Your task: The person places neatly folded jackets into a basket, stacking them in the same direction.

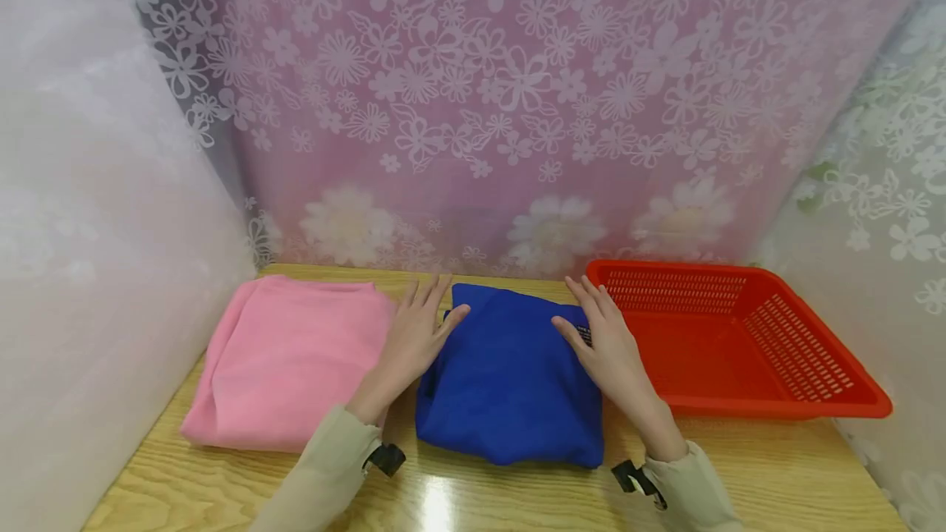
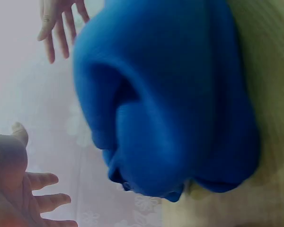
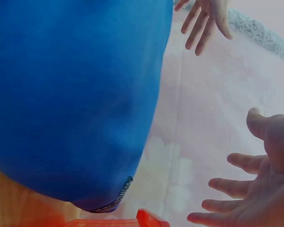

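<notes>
A folded blue cloth (image 1: 513, 376) lies on the table, its layered folds (image 2: 156, 104) facing the left wrist view. At its left edge is my left hand (image 1: 414, 335), fingers spread and straight, holding nothing. My right hand (image 1: 609, 347) is spread in the same way at the cloth's right edge, near a dark label (image 1: 583, 332). In the right wrist view the cloth (image 3: 75, 94) stands apart from the fingers of the right hand (image 3: 260, 179). Whether either hand touches the cloth in the head view, I cannot tell.
A folded pink cloth (image 1: 296, 364) lies on the left of the wooden table (image 1: 436, 499). On the right stands a red plastic basket (image 1: 695, 351) with slotted walls. Flowered curtains (image 1: 502, 105) hang behind and at both sides.
</notes>
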A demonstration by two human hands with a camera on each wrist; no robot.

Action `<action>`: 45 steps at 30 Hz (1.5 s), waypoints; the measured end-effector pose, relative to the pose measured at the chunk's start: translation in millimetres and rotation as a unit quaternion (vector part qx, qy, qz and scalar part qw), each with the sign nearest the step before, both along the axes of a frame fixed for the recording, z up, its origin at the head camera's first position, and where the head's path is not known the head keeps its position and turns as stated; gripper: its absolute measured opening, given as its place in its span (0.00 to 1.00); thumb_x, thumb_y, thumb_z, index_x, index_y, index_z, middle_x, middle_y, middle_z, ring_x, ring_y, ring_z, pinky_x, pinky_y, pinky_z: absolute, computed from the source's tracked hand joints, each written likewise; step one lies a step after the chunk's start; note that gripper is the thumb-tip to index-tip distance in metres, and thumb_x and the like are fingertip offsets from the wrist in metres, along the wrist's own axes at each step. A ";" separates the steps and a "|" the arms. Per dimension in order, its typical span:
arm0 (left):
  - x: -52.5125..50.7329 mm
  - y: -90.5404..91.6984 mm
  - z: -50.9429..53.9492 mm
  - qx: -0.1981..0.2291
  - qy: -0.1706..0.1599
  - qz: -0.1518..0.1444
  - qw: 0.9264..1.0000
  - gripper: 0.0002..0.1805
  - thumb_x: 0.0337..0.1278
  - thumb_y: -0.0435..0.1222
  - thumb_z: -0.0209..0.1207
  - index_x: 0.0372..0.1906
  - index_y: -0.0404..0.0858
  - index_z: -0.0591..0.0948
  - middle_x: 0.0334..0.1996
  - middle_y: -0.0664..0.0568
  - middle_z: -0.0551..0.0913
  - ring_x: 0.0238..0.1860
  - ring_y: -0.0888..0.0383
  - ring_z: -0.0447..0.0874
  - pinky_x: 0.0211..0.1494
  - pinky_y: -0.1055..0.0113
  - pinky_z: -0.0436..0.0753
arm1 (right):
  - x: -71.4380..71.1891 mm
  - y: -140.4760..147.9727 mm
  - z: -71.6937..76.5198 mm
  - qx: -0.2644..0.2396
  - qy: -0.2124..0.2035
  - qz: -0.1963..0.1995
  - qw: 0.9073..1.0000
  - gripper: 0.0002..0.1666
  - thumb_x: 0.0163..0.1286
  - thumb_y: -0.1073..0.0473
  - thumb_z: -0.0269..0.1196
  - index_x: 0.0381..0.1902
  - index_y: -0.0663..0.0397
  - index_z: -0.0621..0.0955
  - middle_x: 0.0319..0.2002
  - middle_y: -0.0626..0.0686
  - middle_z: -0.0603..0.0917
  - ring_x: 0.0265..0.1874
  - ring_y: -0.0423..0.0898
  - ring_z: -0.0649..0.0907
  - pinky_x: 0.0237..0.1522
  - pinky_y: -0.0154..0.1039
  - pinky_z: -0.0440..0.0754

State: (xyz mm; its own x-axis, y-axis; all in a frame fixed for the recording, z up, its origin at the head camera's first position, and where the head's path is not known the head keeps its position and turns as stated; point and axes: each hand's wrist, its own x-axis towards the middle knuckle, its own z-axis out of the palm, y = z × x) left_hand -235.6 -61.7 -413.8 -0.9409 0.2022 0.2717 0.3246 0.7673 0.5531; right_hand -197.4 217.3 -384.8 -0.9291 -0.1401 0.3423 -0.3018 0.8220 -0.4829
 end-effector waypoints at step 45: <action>23.0 -7.2 -55.6 0.149 -0.159 -0.094 0.971 0.38 0.68 0.55 0.60 0.79 0.53 0.63 0.77 0.31 0.55 0.74 0.30 0.59 0.67 0.30 0.65 | 34.6 26.7 -67.2 -0.121 -0.218 0.014 0.968 0.45 0.75 0.41 0.61 0.82 0.39 0.55 0.80 0.63 0.51 0.76 0.67 0.56 0.71 0.71 0.56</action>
State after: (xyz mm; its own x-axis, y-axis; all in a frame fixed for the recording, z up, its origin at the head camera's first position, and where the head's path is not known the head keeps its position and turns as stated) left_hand -212.7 -68.9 -469.4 -0.9410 0.3355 0.0455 0.2193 0.5017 0.8368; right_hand -162.8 243.9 -452.0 -0.9897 -0.1322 -0.0549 -0.0471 0.6629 -0.7473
